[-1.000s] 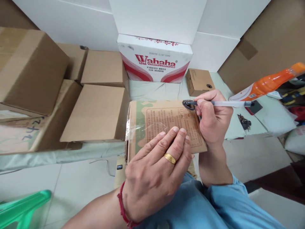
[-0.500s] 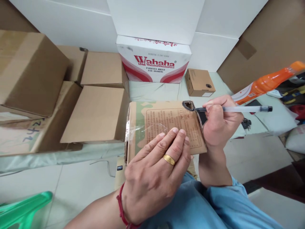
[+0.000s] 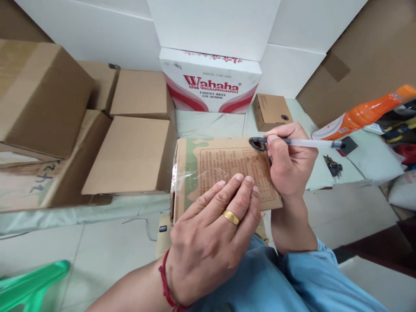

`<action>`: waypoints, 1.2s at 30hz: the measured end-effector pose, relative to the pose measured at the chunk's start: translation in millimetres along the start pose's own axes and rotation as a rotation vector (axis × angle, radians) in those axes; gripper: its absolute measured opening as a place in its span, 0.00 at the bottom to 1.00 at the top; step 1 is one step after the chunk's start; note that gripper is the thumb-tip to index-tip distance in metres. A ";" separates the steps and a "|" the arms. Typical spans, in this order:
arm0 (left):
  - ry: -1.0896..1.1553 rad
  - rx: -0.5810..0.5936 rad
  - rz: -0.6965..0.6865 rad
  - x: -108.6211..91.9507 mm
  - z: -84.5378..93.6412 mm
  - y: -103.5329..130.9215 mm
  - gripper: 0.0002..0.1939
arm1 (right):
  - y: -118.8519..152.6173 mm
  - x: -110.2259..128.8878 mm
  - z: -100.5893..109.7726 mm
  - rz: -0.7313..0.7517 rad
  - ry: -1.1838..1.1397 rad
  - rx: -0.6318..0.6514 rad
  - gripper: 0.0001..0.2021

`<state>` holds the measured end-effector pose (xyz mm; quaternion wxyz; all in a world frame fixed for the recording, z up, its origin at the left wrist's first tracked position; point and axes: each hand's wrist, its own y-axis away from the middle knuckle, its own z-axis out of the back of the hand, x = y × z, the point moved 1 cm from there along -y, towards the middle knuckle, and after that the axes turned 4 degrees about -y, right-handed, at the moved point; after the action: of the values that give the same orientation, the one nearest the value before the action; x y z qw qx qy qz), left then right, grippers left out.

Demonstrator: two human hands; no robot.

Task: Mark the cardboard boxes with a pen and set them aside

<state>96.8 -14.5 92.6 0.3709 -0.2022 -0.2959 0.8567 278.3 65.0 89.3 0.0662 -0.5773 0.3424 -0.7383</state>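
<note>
A printed cardboard box [image 3: 237,162] with a green patterned strip lies under both hands. My left hand [image 3: 217,238] rests flat on its near part, fingers stretched out side by side, a gold ring on one of them. My right hand [image 3: 289,160] grips a clear pen [image 3: 308,143] with a black cap end. The pen's tip is over a black-outlined hole [image 3: 257,143] at the box's far right corner; whether it touches the rim is hard to tell.
Brown boxes [image 3: 130,151] stand on the cloth-covered table at left. Behind are a white Wahaha box [image 3: 212,86] and a small brown box [image 3: 273,112]. At right are an orange bottle [image 3: 364,113], keys [image 3: 333,166] and a phone [image 3: 347,146]. A green stool [image 3: 32,281] shows lower left.
My right hand has moved left with the pen, whose tip has gone from the hole's right side to over the hole. My left hand and the box have stayed in place.
</note>
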 end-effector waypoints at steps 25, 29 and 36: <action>-0.010 -0.009 0.007 -0.8 -0.6 1.2 0.17 | 5.0 1.9 3.0 0.060 0.142 -0.251 0.10; -0.010 -0.008 0.006 -0.4 -0.4 1.5 0.18 | 6.3 5.7 4.3 0.091 0.114 -0.230 0.12; -0.017 -0.002 0.000 0.8 -0.3 2.4 0.17 | 9.4 4.3 1.8 0.091 0.041 -0.173 0.09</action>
<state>95.2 -15.1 90.7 0.3683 -0.1954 -0.2999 0.8580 275.8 55.0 87.5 0.0424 -0.5495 0.4320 -0.7139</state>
